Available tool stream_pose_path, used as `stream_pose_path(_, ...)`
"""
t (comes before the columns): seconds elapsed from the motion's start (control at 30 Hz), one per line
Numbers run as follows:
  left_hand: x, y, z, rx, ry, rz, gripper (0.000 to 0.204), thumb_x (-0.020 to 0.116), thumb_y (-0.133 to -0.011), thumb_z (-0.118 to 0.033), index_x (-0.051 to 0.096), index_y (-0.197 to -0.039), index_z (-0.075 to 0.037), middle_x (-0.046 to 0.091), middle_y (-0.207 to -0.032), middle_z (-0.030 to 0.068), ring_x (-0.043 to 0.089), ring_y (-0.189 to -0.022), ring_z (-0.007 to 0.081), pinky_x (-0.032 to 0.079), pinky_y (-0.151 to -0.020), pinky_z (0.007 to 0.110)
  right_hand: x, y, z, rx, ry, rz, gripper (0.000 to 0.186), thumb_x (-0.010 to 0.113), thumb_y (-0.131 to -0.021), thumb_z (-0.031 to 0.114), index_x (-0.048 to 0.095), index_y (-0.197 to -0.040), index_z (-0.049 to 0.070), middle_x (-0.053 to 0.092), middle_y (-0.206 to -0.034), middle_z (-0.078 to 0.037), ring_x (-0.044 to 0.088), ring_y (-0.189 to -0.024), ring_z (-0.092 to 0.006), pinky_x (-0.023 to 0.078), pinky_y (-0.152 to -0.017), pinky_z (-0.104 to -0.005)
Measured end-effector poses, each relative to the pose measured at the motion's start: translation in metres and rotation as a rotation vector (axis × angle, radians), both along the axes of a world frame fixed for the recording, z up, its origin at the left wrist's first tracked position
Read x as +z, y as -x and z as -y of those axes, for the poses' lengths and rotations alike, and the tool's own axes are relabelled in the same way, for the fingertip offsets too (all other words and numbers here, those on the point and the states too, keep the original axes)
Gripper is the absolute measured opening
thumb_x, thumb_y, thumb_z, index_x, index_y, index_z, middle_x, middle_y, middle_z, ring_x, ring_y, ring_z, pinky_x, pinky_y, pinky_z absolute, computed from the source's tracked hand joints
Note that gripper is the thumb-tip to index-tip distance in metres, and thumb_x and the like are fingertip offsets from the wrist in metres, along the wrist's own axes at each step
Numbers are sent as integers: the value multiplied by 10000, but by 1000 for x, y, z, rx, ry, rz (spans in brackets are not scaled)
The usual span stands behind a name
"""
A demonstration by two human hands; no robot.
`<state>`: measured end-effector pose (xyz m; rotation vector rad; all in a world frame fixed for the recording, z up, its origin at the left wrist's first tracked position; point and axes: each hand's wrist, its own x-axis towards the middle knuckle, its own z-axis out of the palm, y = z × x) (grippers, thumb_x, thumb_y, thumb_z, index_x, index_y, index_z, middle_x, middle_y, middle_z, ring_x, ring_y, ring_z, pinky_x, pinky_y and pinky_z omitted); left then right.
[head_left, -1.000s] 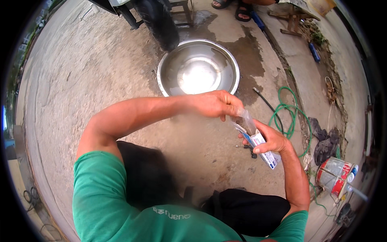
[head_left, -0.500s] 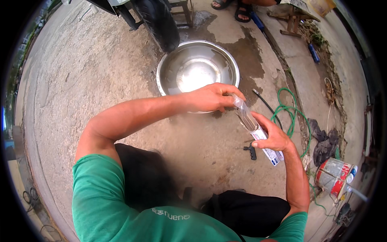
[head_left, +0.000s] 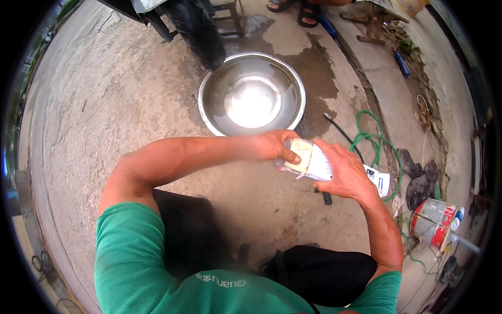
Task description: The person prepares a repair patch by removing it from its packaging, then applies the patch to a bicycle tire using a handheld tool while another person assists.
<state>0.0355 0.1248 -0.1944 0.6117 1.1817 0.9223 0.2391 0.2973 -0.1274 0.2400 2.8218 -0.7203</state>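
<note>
In front of me, my left hand (head_left: 274, 146) pinches the near-left end of a clear plastic packet (head_left: 302, 152), its thumb lying across a yellowish panel. My right hand (head_left: 346, 168) wraps the other end, with a white printed carton (head_left: 379, 180) sticking out beyond the palm. The packet is tilted, and fingers hide much of where it meets the carton. Just beyond my hands stands a wide metal basin (head_left: 209, 112) with what looks like water in it. Below my right hand lies a black-handled tool (head_left: 327, 198), partly covered from view.
A motorbike wheel (head_left: 196, 34) stands against the basin's far-left side. Right of it lie a green hose (head_left: 377, 137), dark rags (head_left: 422, 186) and a red-and-grey bucket (head_left: 433, 222). At the back are another person's sandals (head_left: 308, 17), a wooden stool (head_left: 372, 30) and a blue cylinder (head_left: 401, 64).
My left hand has moved lower and its thumb now presses on the packet. The packet and carton have turned, showing a yellowish and white side instead of the brownish strips seen earlier.
</note>
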Motion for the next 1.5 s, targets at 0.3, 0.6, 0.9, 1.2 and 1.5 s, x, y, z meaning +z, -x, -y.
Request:
stream_pose_path(0.3,-14,8,5,44,-3,-84,528,738,-931,-89,515,-1396,20,650,-1210,150,646,-1103,228,583,-818,346,-12,-22,-4,-47,-58,-5,1004,901,-659,284,436,-1536,136,610,-1179,-172,611,-1141,-384,494,-988,-483)
stream_pose_path(0.6,-21,39,17,128,55,48,441,671,-982,-66,500,-1385,-11,639,-1227,141,650,-1096,220,586,-818,379,-33,-53,-37,-97,-82,46,1019,904,-659,275,417,-1545,139,599,-1219,-166,591,-1185,-383,484,-1024,-477)
stream_pose_path(0.9,-36,56,26,128,56,-14,436,636,-1004,-62,481,-1411,-41,627,-1277,133,652,-1146,231,603,-913,406,-50,-65,-53,-115,-58,42,1009,883,-675,270,405,-1555,147,596,-1290,-175,575,-1236,-387,470,-1063,-483)
stream_pose_path(1.2,-37,56,23,153,96,26,447,646,-1005,-80,467,-1414,-54,625,-1297,128,642,-1171,225,596,-936,398,-122,-97,-66,-195,-13,127,1027,893,-662,323,412,-1546,120,596,-1278,-208,566,-1243,-413,475,-1064,-490)
stream_pose_path(1.5,-45,39,18,143,71,89,425,640,-1004,-82,478,-1396,-59,630,-1271,125,639,-1147,221,576,-858,407,-154,-88,-73,-537,311,240,814,857,-751,394,572,-1424,34,602,-1394,-207,585,-1292,-358,471,-1096,-450)
